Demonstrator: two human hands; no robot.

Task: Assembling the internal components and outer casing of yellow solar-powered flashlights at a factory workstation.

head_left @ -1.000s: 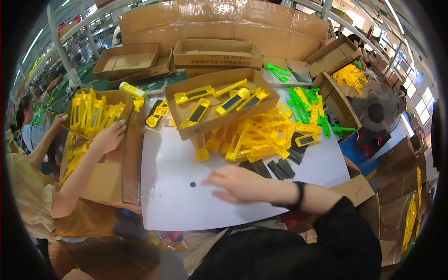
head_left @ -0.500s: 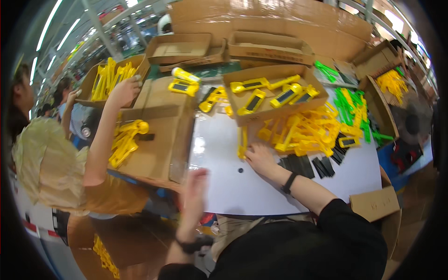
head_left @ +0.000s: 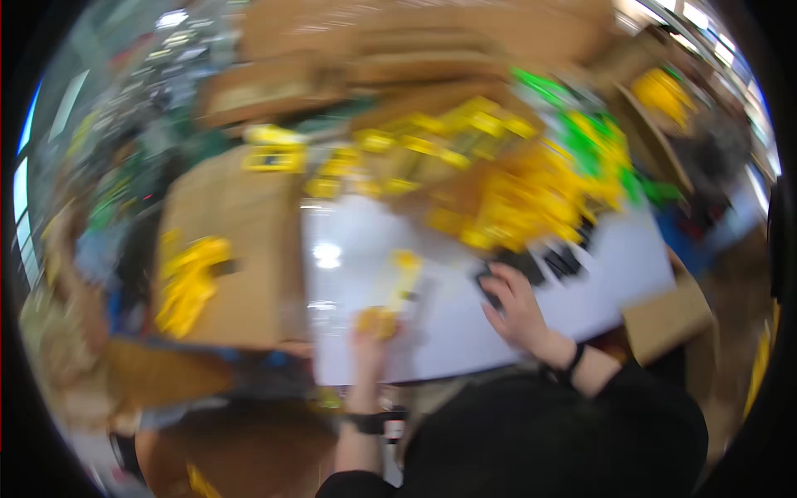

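Motion blurs the whole view. My left hand is closed round the lower end of a yellow plastic part, long and narrow, held tilted over the white table's near left side. My right hand rests at the near edge of the black strips. Its thumb and fingers pinch a small black strip at the left of that group. Beyond the strips lies a heap of yellow plastic parts.
A cardboard box with yellow parts stands behind the heap. Green parts lie at the right back. To the left, a large carton holds more yellow parts. A cardboard flap juts up at the table's right edge.
My left hand came in over the table and now holds a yellow part. My right hand left the yellow part by the box and moved right to the black strips. The view shifted.
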